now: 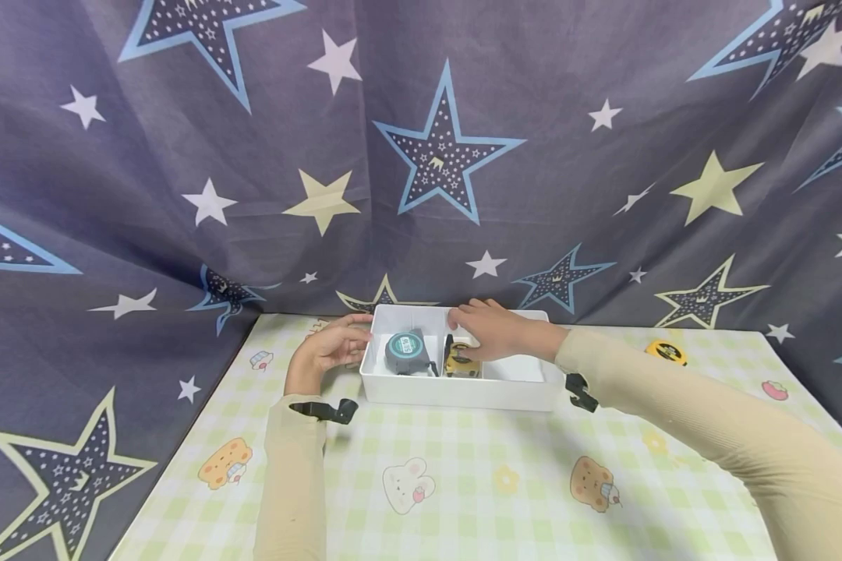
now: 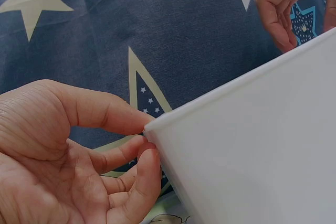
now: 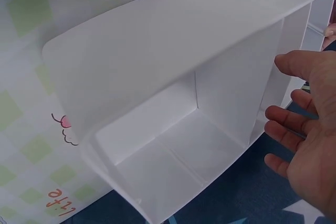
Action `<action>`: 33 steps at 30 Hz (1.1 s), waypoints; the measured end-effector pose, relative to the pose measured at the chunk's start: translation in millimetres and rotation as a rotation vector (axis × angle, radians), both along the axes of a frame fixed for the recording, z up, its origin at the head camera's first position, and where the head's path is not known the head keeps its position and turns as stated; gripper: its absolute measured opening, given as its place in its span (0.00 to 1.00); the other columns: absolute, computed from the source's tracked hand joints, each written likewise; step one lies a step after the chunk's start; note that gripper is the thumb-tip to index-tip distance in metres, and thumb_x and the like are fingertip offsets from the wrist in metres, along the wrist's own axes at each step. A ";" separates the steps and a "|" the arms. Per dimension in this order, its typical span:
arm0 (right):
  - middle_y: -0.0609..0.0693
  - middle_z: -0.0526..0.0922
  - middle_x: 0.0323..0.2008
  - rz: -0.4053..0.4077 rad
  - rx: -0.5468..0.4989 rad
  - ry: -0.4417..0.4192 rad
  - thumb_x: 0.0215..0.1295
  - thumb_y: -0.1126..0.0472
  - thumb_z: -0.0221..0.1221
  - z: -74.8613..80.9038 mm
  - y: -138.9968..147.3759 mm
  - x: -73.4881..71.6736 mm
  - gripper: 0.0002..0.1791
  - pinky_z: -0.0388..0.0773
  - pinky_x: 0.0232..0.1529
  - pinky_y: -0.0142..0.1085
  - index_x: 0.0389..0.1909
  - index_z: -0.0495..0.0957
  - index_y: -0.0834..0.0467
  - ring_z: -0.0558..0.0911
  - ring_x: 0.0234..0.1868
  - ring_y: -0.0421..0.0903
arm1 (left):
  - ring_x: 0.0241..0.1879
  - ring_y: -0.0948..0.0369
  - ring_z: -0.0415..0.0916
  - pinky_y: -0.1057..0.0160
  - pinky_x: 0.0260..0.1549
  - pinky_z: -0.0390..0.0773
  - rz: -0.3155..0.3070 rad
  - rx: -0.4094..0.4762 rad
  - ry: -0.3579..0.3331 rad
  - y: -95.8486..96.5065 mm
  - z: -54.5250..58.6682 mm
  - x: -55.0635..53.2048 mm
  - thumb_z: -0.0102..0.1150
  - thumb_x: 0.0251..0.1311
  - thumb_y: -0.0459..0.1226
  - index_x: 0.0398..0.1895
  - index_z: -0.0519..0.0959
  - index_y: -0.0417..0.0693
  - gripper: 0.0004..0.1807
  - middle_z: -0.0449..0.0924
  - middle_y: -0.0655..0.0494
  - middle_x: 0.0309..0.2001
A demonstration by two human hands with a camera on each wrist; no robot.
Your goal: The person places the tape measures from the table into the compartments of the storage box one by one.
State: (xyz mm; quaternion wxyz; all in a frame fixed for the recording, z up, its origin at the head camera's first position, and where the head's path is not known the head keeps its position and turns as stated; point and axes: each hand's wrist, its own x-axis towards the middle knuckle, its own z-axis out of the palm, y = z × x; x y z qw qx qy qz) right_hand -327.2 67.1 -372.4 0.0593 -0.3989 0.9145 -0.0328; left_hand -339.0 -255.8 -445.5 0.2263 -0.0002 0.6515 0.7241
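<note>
A white divided box (image 1: pixel 456 393) stands near the table's back edge. Its left compartment holds a grey tape measure with a teal face (image 1: pixel 405 352). In the middle one lies a yellow and black tape measure (image 1: pixel 461 361). My left hand (image 1: pixel 334 347) touches the box's left end; the left wrist view has its fingertips (image 2: pixel 148 148) right at the corner. My right hand (image 1: pixel 494 331) is over the middle compartment, its thumb overlapping the yellow tape measure in the head view. The right wrist view shows its fingers (image 3: pixel 286 121) loosely spread, with nothing between them.
Another yellow and black tape measure (image 1: pixel 666 352) lies on the table right of the box, beyond the right forearm. A checked cloth (image 1: pixel 463 483) covers the table. A dark star-patterned curtain (image 1: pixel 407 257) hangs right behind the box.
</note>
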 end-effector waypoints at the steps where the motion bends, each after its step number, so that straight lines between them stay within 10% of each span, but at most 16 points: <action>1: 0.53 0.81 0.54 0.000 0.000 0.001 0.65 0.55 0.67 -0.1 0.7 0.1 0.23 0.68 0.61 0.53 0.57 0.71 0.52 0.74 0.55 0.52 | 0.33 0.67 0.81 0.69 0.35 0.81 0.001 -0.001 -0.001 0.0 0.3 0.2 0.49 0.68 0.25 0.79 0.49 0.39 0.37 0.82 0.60 0.32; 18: 0.53 0.81 0.52 0.018 -0.093 0.125 0.63 0.54 0.68 18.1 30.4 4.0 0.25 0.73 0.58 0.53 0.59 0.74 0.55 0.77 0.55 0.54 | 0.38 0.66 0.82 0.67 0.41 0.83 -0.012 -0.011 0.015 -0.5 -3.9 -2.2 0.48 0.69 0.25 0.78 0.50 0.40 0.36 0.83 0.59 0.38; 33: 0.58 0.79 0.56 -0.106 -0.269 0.200 0.66 0.58 0.65 49.7 113.2 13.1 0.26 0.71 0.56 0.59 0.63 0.73 0.60 0.75 0.55 0.57 | 0.40 0.66 0.82 0.66 0.43 0.83 -0.041 -0.002 0.023 -3.3 -1.4 -0.2 0.47 0.70 0.24 0.79 0.47 0.39 0.36 0.82 0.58 0.40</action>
